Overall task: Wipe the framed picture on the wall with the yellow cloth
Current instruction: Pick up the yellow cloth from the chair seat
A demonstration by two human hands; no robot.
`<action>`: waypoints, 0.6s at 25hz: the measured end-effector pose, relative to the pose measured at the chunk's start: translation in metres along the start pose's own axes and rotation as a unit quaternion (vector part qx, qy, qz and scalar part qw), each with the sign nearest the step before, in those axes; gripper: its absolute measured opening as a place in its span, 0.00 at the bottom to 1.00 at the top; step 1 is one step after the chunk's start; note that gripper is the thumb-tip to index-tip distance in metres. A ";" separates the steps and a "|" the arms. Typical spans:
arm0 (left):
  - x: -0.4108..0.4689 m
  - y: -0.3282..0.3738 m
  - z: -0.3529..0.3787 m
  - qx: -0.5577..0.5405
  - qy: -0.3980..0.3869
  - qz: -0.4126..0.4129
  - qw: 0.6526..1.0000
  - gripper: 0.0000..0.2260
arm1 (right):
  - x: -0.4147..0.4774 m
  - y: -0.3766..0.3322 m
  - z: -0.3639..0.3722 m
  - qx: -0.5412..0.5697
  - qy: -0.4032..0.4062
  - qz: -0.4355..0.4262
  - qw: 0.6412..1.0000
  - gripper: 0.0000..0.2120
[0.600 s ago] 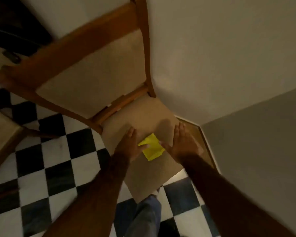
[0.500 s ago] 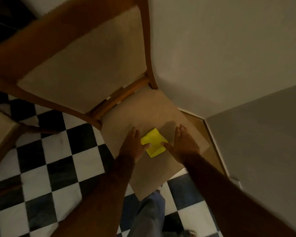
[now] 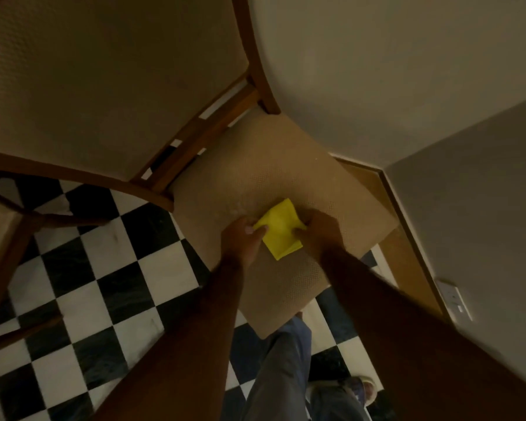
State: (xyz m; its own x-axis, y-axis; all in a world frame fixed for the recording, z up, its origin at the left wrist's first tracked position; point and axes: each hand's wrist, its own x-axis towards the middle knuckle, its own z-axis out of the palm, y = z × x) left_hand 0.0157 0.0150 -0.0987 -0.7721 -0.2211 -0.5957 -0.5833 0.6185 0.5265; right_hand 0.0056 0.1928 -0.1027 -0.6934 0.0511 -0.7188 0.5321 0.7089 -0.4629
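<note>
A folded yellow cloth (image 3: 281,230) lies on the tan padded seat of a wooden chair (image 3: 286,165). My left hand (image 3: 242,240) pinches the cloth's left edge between thumb and fingers. My right hand (image 3: 321,235) grips its right edge, fingers curled over it. Both forearms reach down from the bottom of the view. The framed picture is not in view.
The chair's wooden back (image 3: 110,80) rises at upper left, close to the pale wall (image 3: 392,71). A black-and-white checkered floor (image 3: 104,268) spreads on the left. A second chair (image 3: 0,238) stands at the far left. A wall socket (image 3: 453,299) sits low on the right wall.
Both hands were flat beside the cloth with fingers stretched out; now they have closed on its two edges. The view has dropped closer to the seat.
</note>
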 end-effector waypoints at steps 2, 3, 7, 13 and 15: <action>-0.010 0.008 -0.008 -0.050 -0.005 -0.013 0.999 0.13 | -0.008 -0.004 -0.026 0.023 -0.025 0.027 0.999 0.28; -0.017 0.016 -0.012 -0.089 0.003 -0.019 0.996 0.13 | -0.016 -0.008 -0.040 0.025 -0.031 0.023 0.999 0.28; -0.047 0.073 -0.023 -0.275 0.029 -0.032 0.960 0.12 | -0.056 -0.026 -0.103 0.090 -0.003 0.006 0.996 0.22; -0.104 0.190 -0.058 -0.323 0.000 0.081 0.943 0.14 | -0.143 -0.043 -0.230 0.208 0.046 -0.028 0.977 0.18; -0.121 0.230 -0.072 -0.307 0.012 0.124 0.943 0.13 | -0.171 -0.049 -0.265 0.222 0.062 -0.044 0.972 0.16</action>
State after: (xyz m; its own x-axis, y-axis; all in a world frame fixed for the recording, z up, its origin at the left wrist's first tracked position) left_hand -0.0431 0.1296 0.1375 -0.9057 -0.1481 -0.3973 -0.4135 0.1018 0.9048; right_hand -0.0309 0.3356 0.1804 -0.7843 0.1072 -0.6111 0.6061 0.3430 -0.7176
